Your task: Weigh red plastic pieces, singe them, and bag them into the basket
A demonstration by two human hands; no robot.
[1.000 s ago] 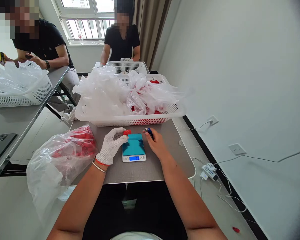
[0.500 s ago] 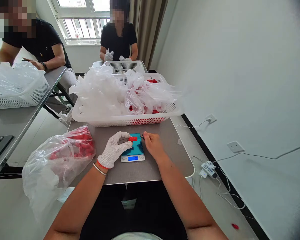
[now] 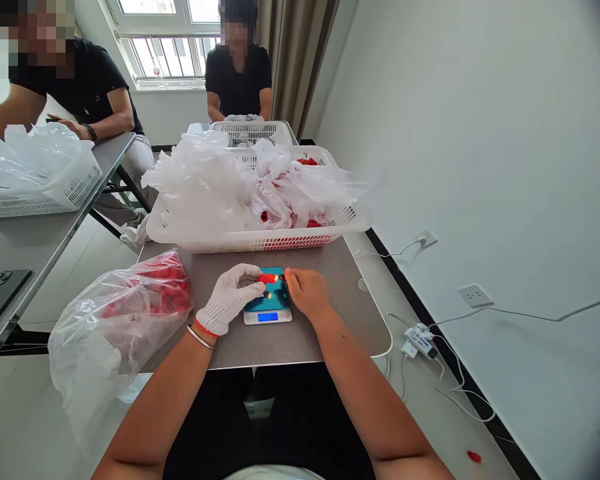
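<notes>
My gloved left hand pinches a small red roll between thumb and fingers, above a kitchen scale with a blue-green top and a lit display. Facing it, my bare right hand is closed around a lighter, mostly hidden by the fingers. A small bright flame burns between the lighter and the right end of the roll. Its glow reflects on the scale's top. To the left of my gloved hand lies a clear plastic bag with red pieces inside.
Beyond the scale stands a white basket heaped with plastic bags and red items. Two people sit past it. On the left table are another basket and a phone. A power strip and cables lie on the floor at right.
A flame has appeared at the roll's right end, and my right hand has come slightly nearer the roll. The far person's gloved hands have come together and lower.
</notes>
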